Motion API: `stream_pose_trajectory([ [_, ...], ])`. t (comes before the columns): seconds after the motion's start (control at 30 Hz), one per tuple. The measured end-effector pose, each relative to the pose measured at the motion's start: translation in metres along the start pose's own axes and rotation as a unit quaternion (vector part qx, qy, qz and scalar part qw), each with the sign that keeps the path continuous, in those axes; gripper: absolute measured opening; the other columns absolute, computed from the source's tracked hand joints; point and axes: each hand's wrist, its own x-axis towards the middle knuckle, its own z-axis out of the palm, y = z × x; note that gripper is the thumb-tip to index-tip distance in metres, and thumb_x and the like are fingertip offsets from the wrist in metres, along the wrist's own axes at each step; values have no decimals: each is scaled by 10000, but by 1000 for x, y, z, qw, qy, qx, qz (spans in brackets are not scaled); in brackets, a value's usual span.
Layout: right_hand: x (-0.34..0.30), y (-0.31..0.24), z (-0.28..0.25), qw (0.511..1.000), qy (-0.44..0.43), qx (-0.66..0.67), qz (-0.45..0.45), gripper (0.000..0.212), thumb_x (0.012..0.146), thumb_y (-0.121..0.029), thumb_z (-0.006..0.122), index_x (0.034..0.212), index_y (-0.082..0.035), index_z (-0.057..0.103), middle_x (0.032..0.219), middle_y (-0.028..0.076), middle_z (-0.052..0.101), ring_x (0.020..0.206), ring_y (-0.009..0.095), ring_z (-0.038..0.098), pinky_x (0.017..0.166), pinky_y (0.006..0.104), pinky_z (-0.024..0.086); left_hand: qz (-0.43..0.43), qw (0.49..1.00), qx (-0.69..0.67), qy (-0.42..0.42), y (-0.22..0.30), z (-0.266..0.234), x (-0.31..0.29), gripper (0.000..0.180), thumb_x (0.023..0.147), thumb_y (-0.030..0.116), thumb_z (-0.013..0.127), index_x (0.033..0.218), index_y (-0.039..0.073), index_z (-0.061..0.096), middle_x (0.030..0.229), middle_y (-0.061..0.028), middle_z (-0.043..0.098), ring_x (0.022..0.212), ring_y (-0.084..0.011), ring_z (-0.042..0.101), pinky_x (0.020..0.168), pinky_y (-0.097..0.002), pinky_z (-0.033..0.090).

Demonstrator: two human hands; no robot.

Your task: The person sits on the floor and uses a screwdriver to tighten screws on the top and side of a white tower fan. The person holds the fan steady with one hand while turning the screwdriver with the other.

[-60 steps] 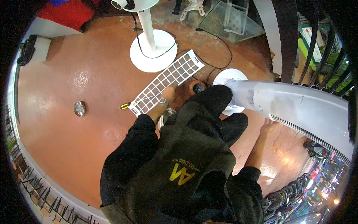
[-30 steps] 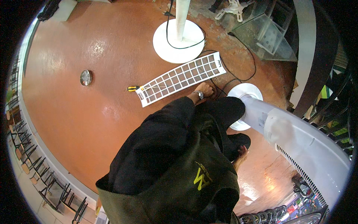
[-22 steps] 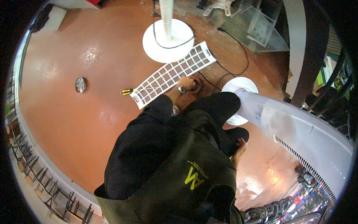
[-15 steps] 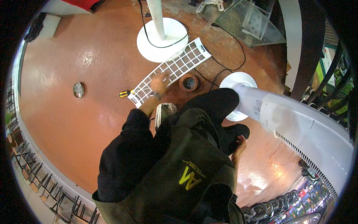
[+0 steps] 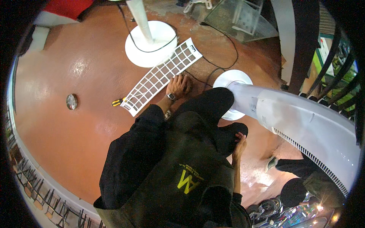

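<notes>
My left hand (image 5: 176, 86), with a watch on its wrist, lies over a round brown, thick-rimmed pot (image 5: 188, 86) on the floor. Its fingers bend over the rim and hide most of the pot. Just beyond it lies a long white grid panel (image 5: 163, 76), slightly curved, its far end by a white round stand base (image 5: 133, 51). Pliers with yellow and black handles (image 5: 117, 102) touch the panel's near-left end. My right hand (image 5: 239, 146) rests at my dark-trousered knee, fingers loosely apart, holding nothing I can see.
A tall white tower-shaped appliance (image 5: 304, 117) on a round base (image 5: 237, 76) leans into view at right. Black cable (image 5: 236, 49) loops across the floor. A small round metal tin (image 5: 71, 102) lies far left. Another person's dark leg (image 5: 292, 166) shows at lower right, near parked motorbikes (image 5: 266, 207).
My left hand has moved right, off the grid panel and onto the brown pot. The view has shifted slightly. Another person has come into view at lower right.
</notes>
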Motion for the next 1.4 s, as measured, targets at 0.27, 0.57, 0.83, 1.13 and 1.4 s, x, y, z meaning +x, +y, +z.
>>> stream_pose_trajectory([
  [0.27,18,-112,70,969,-2,231,-85,398,1064,-231,517,1337,58,540,1191,165,657,1074,253,665,935,363,554,14,965,-258,-44,-15,-44,15,1165,576,503,911,1490,27,367,1415,-276,460,1288,-450,488,1085,-517,438],
  [0.57,109,-188,249,806,-429,305,271,824,862,-824,524,1429,-227,507,1374,86,548,1112,301,541,841,440,484,88,934,-348,7,5,-74,21,1253,481,387,961,1520,50,348,1393,-280,478,1294,-489,481,1102,-529,439],
  [0.83,122,-119,319,788,-553,265,48,727,900,-700,547,1408,-180,525,1428,94,534,1243,322,518,903,553,482,200,910,-362,15,-35,-64,3,1225,501,359,976,1493,21,342,1463,-265,421,1359,-468,439,1139,-508,409],
  [1.13,70,-176,320,903,-407,127,44,883,668,-387,920,1403,-127,504,1418,163,519,1297,372,515,1057,503,473,56,928,-366,33,-60,30,-22,1192,635,205,943,1567,8,227,1564,-233,371,1430,-411,413,1159,-479,404],
  [1.4,60,-164,330,846,-291,-269,-356,1023,524,-186,970,1436,-240,511,1485,214,353,1359,483,371,1127,626,358,-104,909,-385,-121,-42,15,-38,1076,764,171,837,1594,16,170,1538,-270,425,1371,-435,483,1123,-477,445],
])
